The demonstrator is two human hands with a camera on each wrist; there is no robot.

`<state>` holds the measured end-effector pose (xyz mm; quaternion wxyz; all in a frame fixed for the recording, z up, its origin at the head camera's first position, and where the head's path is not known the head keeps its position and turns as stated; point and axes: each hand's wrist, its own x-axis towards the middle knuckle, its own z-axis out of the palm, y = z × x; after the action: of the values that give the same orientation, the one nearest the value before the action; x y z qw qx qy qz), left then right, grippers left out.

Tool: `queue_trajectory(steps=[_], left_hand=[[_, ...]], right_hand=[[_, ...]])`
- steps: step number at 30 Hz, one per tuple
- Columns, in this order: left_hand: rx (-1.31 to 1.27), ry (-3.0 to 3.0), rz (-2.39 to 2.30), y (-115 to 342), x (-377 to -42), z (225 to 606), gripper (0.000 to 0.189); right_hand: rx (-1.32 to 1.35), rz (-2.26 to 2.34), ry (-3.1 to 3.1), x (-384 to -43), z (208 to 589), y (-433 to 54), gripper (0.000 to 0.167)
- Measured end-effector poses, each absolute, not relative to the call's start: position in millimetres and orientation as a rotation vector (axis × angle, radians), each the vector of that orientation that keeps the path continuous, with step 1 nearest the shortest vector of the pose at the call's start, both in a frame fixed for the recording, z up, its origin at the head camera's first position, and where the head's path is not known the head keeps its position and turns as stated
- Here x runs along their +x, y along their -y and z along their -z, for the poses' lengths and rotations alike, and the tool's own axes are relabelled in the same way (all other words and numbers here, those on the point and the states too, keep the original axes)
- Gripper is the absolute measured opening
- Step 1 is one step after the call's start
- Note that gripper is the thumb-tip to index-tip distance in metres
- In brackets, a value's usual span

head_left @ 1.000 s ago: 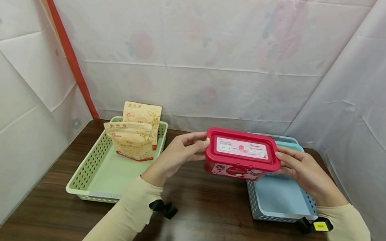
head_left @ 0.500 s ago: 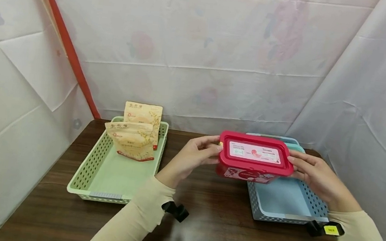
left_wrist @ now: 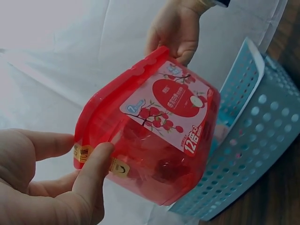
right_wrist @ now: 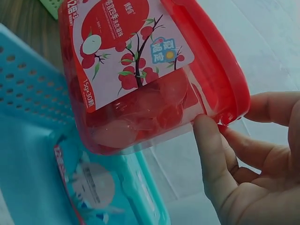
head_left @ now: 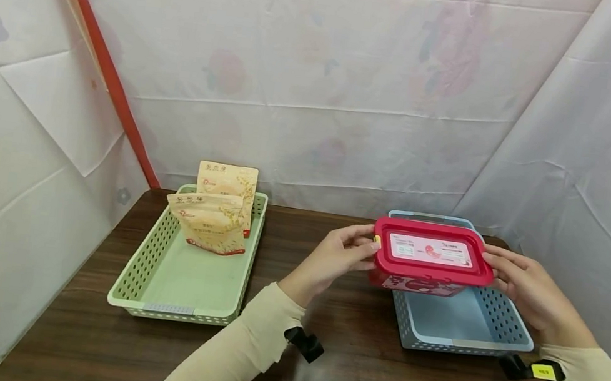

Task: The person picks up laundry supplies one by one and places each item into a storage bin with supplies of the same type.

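Note:
A red lidded box of laundry pods (head_left: 434,253) is held level by both hands, overlapping the far left part of the blue basket (head_left: 446,320) in the head view. My left hand (head_left: 334,260) pinches its left end, thumb and fingers at the lid rim. At the opposite end my right hand (head_left: 532,294) pinches the rim likewise. Rounded pods show through the clear red wall in the right wrist view. Below it, inside the basket, lies a teal lidded box (right_wrist: 101,187), mostly hidden by the red one in the head view.
A green basket (head_left: 186,296) stands on the left of the dark wood table (head_left: 369,380). Two yellow pouches, a front pouch (head_left: 210,225) and a back pouch (head_left: 227,178), stand in its far end. White cloth (head_left: 317,91) hangs behind and on both sides.
Both hands have carried the red box rightward and slightly nearer, so it now covers more of the blue basket. The baskets and pouches stay in place.

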<state>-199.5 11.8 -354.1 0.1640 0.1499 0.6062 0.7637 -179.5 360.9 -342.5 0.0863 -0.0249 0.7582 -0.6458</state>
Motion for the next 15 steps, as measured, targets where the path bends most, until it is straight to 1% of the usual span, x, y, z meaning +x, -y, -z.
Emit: queue_trajectory(steps=[9, 15], left_hand=[[0.393, -1.684, -2.180, -34.6, -196.5, 360.8, 0.047], [0.360, -1.664, -2.188, -49.1, -195.6, 365.4, 0.047]], right_hand=[[0.018, 1.868, -2.289, -176.3, 347.6, -377.8, 0.014], [0.073, 1.822, -2.333, -178.8, 351.4, -384.8, 0.017]])
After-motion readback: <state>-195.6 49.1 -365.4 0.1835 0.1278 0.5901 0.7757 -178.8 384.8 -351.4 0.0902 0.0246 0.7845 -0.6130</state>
